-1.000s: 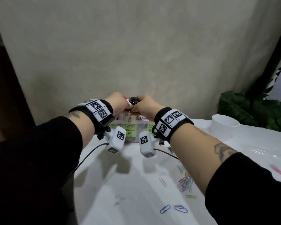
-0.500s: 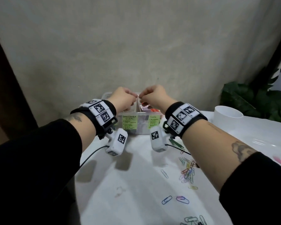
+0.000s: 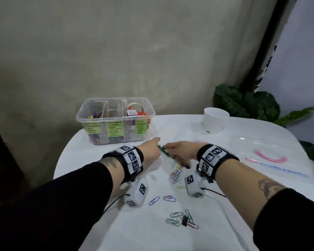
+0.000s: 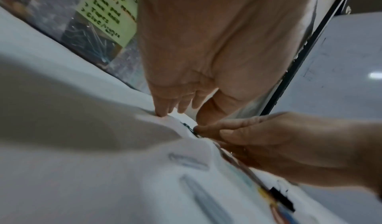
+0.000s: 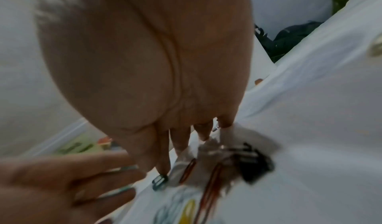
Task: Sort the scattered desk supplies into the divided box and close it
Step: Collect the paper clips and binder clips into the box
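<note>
The clear divided box (image 3: 116, 122) with green labels stands open at the table's back left, with supplies in its compartments. Both hands are low on the white cloth in front of it. My right hand (image 3: 166, 146) pinches one end of a dark green paper clip (image 3: 163, 151) between thumb and forefinger (image 4: 208, 129). My left hand (image 3: 155, 142) has its fingers straight, tips (image 4: 161, 114) pressing the cloth at the clip's other end. Several coloured paper clips (image 3: 175, 175) lie under my right wrist, with a black binder clip (image 5: 256, 163) beside them.
More paper clips and a second black binder clip (image 3: 184, 220) lie near the front edge. A white cup (image 3: 215, 120) stands at the back right. A clear lid (image 3: 272, 156) with pink markings lies on the right. A leafy plant (image 3: 243, 102) is behind the table.
Both hands have come away from above the box and dropped to the table in front of it. The right hand has taken hold of the green paper clip.
</note>
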A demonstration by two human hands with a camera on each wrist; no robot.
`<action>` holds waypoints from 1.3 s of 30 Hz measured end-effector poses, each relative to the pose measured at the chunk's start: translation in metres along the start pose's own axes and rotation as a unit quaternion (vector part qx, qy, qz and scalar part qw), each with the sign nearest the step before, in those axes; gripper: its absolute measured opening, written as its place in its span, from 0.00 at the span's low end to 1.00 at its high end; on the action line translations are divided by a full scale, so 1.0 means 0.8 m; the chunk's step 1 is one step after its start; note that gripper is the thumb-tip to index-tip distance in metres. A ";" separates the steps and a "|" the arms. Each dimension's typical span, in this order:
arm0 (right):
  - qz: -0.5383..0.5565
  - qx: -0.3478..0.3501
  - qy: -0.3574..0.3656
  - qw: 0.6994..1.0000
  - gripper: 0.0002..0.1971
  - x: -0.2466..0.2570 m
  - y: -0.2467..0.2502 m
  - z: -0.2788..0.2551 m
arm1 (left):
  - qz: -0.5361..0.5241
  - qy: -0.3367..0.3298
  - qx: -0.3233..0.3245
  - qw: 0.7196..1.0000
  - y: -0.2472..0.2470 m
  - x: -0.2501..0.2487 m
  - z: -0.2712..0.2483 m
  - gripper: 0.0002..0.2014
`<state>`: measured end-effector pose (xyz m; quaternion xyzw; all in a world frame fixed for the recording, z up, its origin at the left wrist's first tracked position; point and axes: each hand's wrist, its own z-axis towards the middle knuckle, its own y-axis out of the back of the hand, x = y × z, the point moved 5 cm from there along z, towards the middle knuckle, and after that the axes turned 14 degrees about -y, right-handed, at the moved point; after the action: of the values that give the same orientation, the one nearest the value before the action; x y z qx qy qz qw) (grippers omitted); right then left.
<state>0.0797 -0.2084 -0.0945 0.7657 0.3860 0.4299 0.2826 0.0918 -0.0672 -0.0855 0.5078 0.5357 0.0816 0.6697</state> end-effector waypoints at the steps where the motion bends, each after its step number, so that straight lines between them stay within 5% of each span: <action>1: -0.015 0.019 0.009 1.000 0.19 0.000 -0.006 -0.009 | 0.022 -0.006 0.018 1.000 -0.005 -0.005 0.001 0.30; 5: -0.098 0.072 0.037 0.992 0.14 -0.009 -0.017 -0.044 | 0.057 -0.041 0.094 0.993 -0.024 -0.020 0.003 0.18; 9: 0.139 0.104 0.055 0.983 0.15 -0.024 0.003 -0.063 | 0.033 -0.069 0.125 0.989 -0.029 -0.030 -0.009 0.19; 13: 0.273 -0.101 0.017 0.956 0.18 -0.050 0.058 -0.046 | -0.044 -0.059 0.083 0.994 -0.019 -0.037 -0.022 0.17; 16: 0.190 -0.151 -0.035 0.969 0.15 -0.061 0.078 -0.027 | 0.099 -0.038 0.067 0.992 0.002 -0.039 -0.036 0.24; 21: -0.145 -0.065 -0.064 0.985 0.22 -0.046 0.056 -0.025 | 0.306 0.054 0.224 0.924 0.004 -0.024 -0.071 0.56; 24: -0.121 -0.007 -0.036 0.992 0.27 -0.038 0.027 -0.043 | 0.318 0.036 0.237 0.917 -0.004 -0.015 -0.073 0.61; 28: -0.047 0.111 0.008 0.993 0.30 -0.052 -0.014 -0.067 | 0.228 -0.004 0.190 0.955 -0.023 -0.015 -0.066 0.54; 30: 0.070 0.146 0.023 0.987 0.21 -0.065 -0.011 -0.081 | 0.207 -0.045 0.169 0.963 -0.032 -0.026 -0.059 0.40; 33: 0.222 -0.027 0.000 0.975 0.17 -0.099 0.031 -0.093 | 0.146 -0.090 0.147 0.974 -0.046 -0.043 -0.051 0.22; 35: 0.204 -0.130 -0.068 0.968 0.20 -0.128 0.052 -0.104 | 0.101 -0.117 0.127 0.980 -0.055 -0.055 -0.048 0.19; 39: 0.007 -0.115 -0.156 0.981 0.23 -0.150 0.034 -0.118 | 0.173 -0.102 0.120 0.972 -0.065 -0.067 -0.050 0.21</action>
<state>-0.0339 -0.3137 -0.0824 0.7884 0.2796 0.3485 0.4228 0.0152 -0.1026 -0.0878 0.6752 0.3744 0.0787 0.6307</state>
